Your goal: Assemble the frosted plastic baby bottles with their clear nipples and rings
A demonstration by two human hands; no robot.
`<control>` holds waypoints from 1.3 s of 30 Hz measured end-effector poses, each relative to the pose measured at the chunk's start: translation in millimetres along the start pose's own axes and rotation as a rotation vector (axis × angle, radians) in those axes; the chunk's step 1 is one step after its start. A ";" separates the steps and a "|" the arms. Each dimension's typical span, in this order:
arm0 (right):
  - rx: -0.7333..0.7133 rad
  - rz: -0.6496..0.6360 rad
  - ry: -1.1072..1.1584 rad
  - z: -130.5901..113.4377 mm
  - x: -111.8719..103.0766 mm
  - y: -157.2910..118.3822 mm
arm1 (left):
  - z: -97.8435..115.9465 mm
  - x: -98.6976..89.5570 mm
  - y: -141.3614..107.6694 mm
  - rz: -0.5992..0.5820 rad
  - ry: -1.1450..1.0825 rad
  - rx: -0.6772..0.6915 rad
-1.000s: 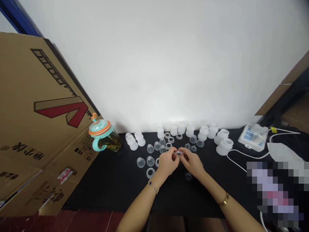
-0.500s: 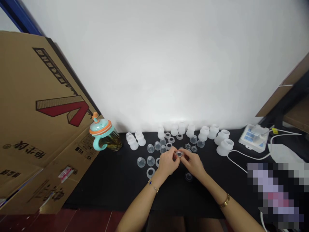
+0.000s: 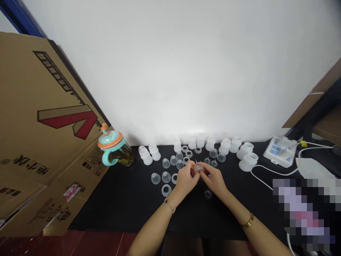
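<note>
Between both hands, above the table, is a clear bottle collar ring [image 3: 198,168]. A small pointed tip, which looks like a silicone teat's, rises just above it. My left hand [image 3: 185,177] pinches the ring's left side, and my right hand [image 3: 214,180] has its fingers closed on the right side. Nearby lie clear teats [image 3: 214,163], more collar rings [image 3: 166,190] and dome caps [image 3: 166,177]. One clear teat [image 3: 208,194] rests below my right hand. White bottle bodies [image 3: 225,146] stand in a row along the wall, and two capped bottles [image 3: 145,155] are at left.
A jug of dark liquid with an orange and teal lid [image 3: 110,140] stands beside a large cardboard box [image 3: 23,106] on the left. At right are a white power strip [image 3: 280,152], its cables and a white sheet [image 3: 315,169]. A blurred patch covers the lower right.
The collar ring has tipped in my fingers: its opening faced me before, and now its side shows with a pointed tip above. Both hands stay in nearly the same place.
</note>
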State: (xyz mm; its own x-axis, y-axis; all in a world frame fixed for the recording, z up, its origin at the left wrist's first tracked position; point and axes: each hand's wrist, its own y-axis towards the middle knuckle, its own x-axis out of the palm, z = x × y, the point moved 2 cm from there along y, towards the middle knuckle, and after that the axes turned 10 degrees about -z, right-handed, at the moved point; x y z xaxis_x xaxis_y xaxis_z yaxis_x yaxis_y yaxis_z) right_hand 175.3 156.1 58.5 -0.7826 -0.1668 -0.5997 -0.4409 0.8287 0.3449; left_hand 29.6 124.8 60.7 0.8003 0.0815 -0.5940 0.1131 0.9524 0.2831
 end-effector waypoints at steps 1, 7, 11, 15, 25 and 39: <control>-0.005 0.006 -0.005 -0.7 -0.4 -0.1 | -0.1 0.2 0.0 0.002 -0.010 0.000; -0.020 -0.010 -0.024 -2.6 -0.2 -1.7 | -0.1 -2.6 -1.1 0.003 0.063 0.023; -0.033 -0.003 -0.067 -0.2 2.0 -2.4 | -0.4 -3.7 -1.6 -0.009 0.108 0.027; -0.022 -0.020 -0.025 -0.9 -0.1 -1.9 | -1.5 -3.9 -1.6 -0.003 0.108 0.027; 0.010 -0.046 0.045 -1.8 -2.1 -1.4 | -1.7 -3.4 -0.5 0.010 0.096 0.032; 0.036 0.037 0.260 7.5 -0.1 -0.8 | 3.2 -5.3 1.5 0.056 -0.187 0.043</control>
State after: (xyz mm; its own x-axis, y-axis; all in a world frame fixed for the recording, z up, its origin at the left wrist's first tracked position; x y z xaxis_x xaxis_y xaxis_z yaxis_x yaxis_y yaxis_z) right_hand 179.0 159.4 52.8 -0.8867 -0.2636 -0.3799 -0.3972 0.8547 0.3342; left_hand 27.3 124.8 66.6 0.9009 0.0741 -0.4275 0.0874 0.9341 0.3462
